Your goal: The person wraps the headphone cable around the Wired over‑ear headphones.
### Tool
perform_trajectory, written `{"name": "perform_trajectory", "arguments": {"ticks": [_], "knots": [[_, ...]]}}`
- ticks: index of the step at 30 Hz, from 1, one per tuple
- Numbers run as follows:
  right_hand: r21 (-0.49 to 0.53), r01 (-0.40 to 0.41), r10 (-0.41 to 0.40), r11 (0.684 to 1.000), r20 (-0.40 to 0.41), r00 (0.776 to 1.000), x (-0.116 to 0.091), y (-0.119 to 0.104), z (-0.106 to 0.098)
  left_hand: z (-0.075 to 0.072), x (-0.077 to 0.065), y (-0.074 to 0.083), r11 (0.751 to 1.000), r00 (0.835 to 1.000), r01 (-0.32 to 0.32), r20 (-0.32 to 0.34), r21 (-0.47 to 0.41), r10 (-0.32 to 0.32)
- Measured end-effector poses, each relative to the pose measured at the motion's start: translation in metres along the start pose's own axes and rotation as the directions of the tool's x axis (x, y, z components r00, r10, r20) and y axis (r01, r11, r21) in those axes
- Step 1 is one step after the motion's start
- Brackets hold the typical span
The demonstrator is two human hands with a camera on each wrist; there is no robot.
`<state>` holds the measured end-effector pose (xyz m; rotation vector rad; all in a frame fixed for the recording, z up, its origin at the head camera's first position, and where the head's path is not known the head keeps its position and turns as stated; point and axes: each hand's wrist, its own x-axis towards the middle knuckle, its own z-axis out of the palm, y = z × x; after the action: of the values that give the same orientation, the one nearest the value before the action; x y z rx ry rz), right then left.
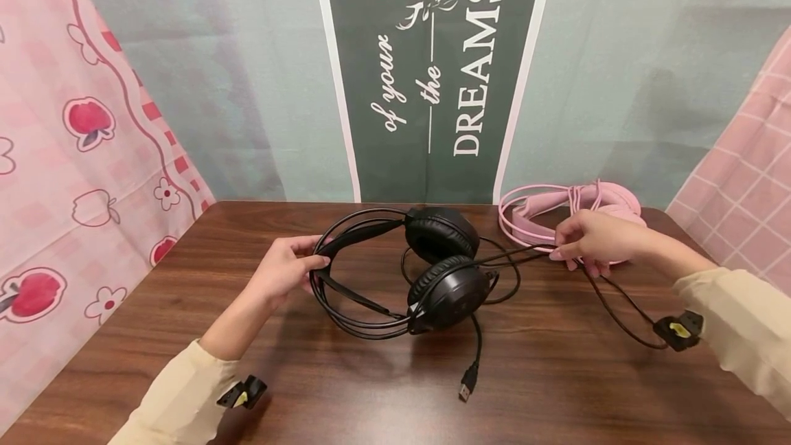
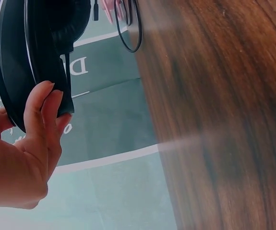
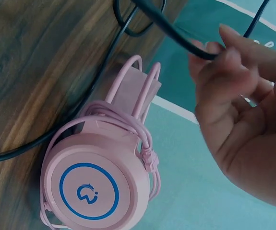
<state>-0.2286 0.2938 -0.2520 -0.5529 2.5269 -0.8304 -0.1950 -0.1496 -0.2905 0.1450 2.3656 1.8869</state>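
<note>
Black over-ear headphones (image 1: 454, 294) are held above the wooden table, ear cups to the right and headband to the left. My left hand (image 1: 281, 270) grips the headband (image 2: 13, 57) at its top, thumb on one side and fingers on the other. Off to the right, my right hand (image 1: 596, 239) pinches the black cable (image 3: 176, 38) between thumb and fingers. Part of that cable loops down toward the right sleeve. From the ear cups hangs a cable end with a USB plug (image 1: 467, 383). Pink headphones (image 3: 97, 177), wrapped in their own pink cable, lie just beyond my right hand.
The brown wooden table (image 1: 346, 390) ends at a grey-green cloth backdrop (image 1: 247, 88) with white lettering. Pink patterned cloth (image 1: 93, 177) hangs on the left, and pink checked cloth (image 1: 754, 150) on the right.
</note>
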Motion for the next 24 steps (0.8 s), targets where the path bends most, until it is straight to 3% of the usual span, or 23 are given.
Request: {"name": "perform_trajectory", "arguments": {"ticks": [4, 8, 12, 16, 18, 21, 24], "knots": [[0.116, -0.090, 0.090, 0.989, 0.007, 0.996, -0.002, -0.001, 0.002, 0.001, 0.000, -0.002, 1.000, 1.000, -0.001, -0.002, -0.012, 0.001], [0.149, -0.114, 0.115, 0.982, 0.001, 0.993, -0.002, -0.002, -0.001, 0.002, 0.001, -0.003, 0.999, 1.000, 0.007, -0.001, -0.035, -0.007], [0.118, -0.072, 0.076, 0.990, -0.030, 0.997, -0.002, -0.002, -0.006, 0.002, 0.001, -0.005, 0.999, 1.000, 0.005, 0.002, -0.036, -0.005], [-0.005, 0.033, -0.034, 0.999, -0.156, 0.987, -0.003, -0.002, -0.010, 0.003, 0.001, -0.006, 0.999, 1.000, 0.002, 0.021, -0.041, -0.002], [-0.135, 0.085, -0.117, 0.987, -0.251, 0.961, -0.003, -0.003, -0.010, 0.003, 0.001, -0.007, 0.999, 1.000, 0.006, 0.029, -0.048, -0.004], [-0.297, 0.078, -0.194, 0.952, -0.385, 0.902, -0.003, -0.005, -0.011, 0.004, 0.001, -0.008, 0.998, 0.999, 0.012, 0.038, -0.054, -0.010], [-0.314, 0.038, -0.196, 0.949, -0.489, 0.850, -0.003, -0.008, -0.011, 0.004, 0.001, -0.010, 0.998, 0.999, 0.012, 0.050, -0.062, -0.009]]}}
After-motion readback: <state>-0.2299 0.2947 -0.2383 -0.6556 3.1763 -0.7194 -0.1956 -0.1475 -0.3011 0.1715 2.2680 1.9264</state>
